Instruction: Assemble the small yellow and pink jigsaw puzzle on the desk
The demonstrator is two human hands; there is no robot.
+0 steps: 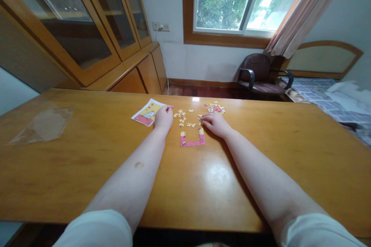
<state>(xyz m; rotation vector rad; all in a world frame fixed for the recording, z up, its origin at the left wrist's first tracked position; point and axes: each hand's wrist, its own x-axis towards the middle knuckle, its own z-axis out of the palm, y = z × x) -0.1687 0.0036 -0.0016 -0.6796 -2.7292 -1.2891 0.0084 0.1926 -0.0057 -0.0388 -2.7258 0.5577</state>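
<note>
My left hand rests on the wooden table with its fingers curled in, next to a printed picture card and touching its right edge. My right hand lies palm down, fingertips pressed on a small puzzle piece near the top right of a partly built pink and yellow puzzle frame. Several loose yellow puzzle pieces lie between the two hands. A further cluster of pink and yellow pieces sits just beyond the right hand.
A clear plastic bag lies flat at the table's left. Wooden cabinets with glass doors stand at the left wall. A dark office chair stands under the window behind the table. A bed with patterned cover is at the right.
</note>
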